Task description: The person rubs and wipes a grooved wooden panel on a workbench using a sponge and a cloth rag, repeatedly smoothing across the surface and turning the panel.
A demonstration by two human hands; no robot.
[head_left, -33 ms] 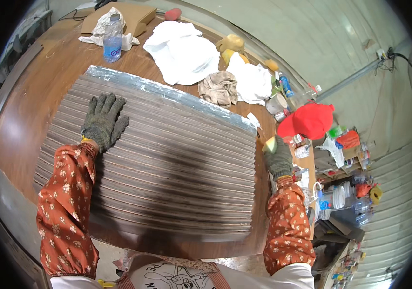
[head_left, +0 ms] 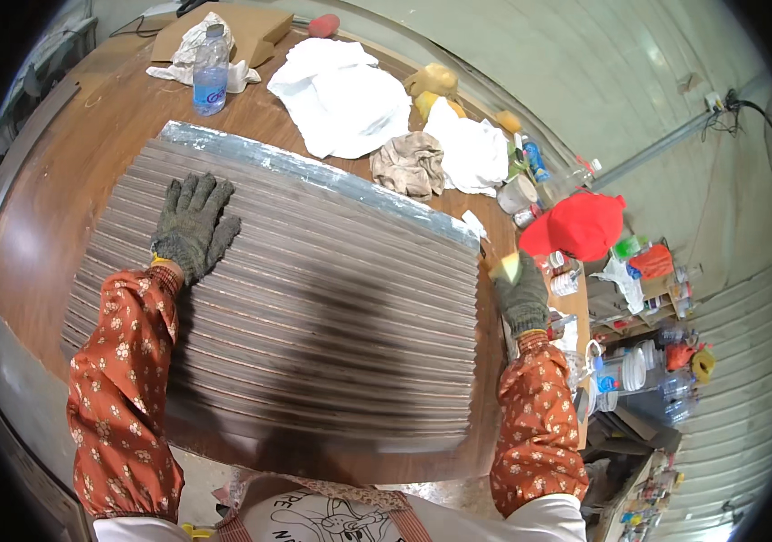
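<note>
A wide stack of long brown strips [head_left: 332, 298] lies side by side across the wooden table, like a ribbed panel, with a grey, white-smeared bar [head_left: 313, 176] along its far edge. My left hand [head_left: 191, 226], in a dark grey knitted glove, rests flat on the strips near their left end, fingers spread. Beyond the right end of the strips is my right hand [head_left: 526, 298], gloved alike and closed around a small pale yellow piece with a greenish edge [head_left: 509, 267]. Its kind is not clear. A red cap [head_left: 575, 228] partly covers the view of that hand's fingertips.
Along the far side are a water bottle [head_left: 210, 72], white cloths [head_left: 341, 99], a crumpled beige cloth [head_left: 408, 164] and a cardboard box [head_left: 259, 32]. Tins [head_left: 518, 194] and bottles crowd the right edge. Shelves with jars [head_left: 630, 369] stand beyond it.
The pale yellow piece in my right hand has tilted slightly. My left hand stays in place on the strips.
</note>
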